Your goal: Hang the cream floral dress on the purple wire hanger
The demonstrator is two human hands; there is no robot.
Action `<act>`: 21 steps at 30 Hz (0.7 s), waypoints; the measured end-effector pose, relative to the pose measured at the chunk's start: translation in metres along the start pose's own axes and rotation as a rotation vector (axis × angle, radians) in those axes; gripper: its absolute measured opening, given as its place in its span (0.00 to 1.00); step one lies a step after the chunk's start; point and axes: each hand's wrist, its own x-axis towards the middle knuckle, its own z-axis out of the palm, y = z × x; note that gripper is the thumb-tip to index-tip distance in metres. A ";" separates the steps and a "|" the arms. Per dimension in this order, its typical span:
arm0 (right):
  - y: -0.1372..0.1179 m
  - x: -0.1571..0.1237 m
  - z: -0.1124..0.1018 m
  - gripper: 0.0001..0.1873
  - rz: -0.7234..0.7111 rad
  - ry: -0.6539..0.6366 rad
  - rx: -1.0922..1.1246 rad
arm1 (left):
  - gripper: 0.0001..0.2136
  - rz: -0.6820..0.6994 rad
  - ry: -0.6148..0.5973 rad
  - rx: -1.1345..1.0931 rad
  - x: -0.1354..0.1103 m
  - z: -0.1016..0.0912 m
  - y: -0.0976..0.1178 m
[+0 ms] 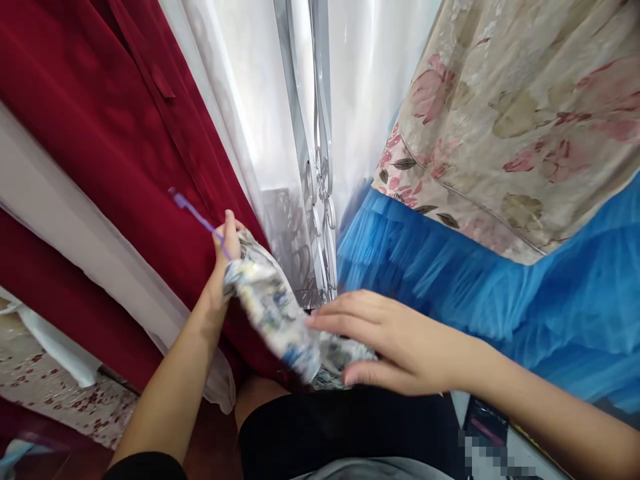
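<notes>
My left hand (225,250) is closed on the top end of a small printed cloth (273,310), white with blue and yellow marks, and on a thin purple stick (193,212) that points up and left. The cloth hangs down to the right, blurred by motion. My right hand (385,340) lies over the cloth's lower end with fingers stretched out flat toward the left, thumb underneath. Both hands are above my lap, which is covered in black fabric (340,427).
A dark red curtain (115,127) hangs at left over a white sheer curtain (235,87). A metal window grille (320,173) stands in the middle. A bed with a blue ruffled skirt (500,287) and a floral cover (525,113) fills the right side.
</notes>
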 end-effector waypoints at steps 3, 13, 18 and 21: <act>0.011 -0.007 0.004 0.15 0.030 0.047 -0.034 | 0.31 -0.116 -0.064 -0.282 -0.024 0.010 0.001; 0.061 -0.008 0.012 0.30 0.074 0.320 -0.276 | 0.16 -0.519 -0.678 -0.788 -0.125 0.077 0.091; 0.069 -0.027 0.022 0.50 0.207 0.305 -0.522 | 0.09 -0.427 -0.879 -0.762 -0.141 0.111 0.106; 0.073 -0.048 0.014 0.45 0.364 0.376 -0.653 | 0.15 -0.445 -1.029 -0.705 -0.131 0.123 0.103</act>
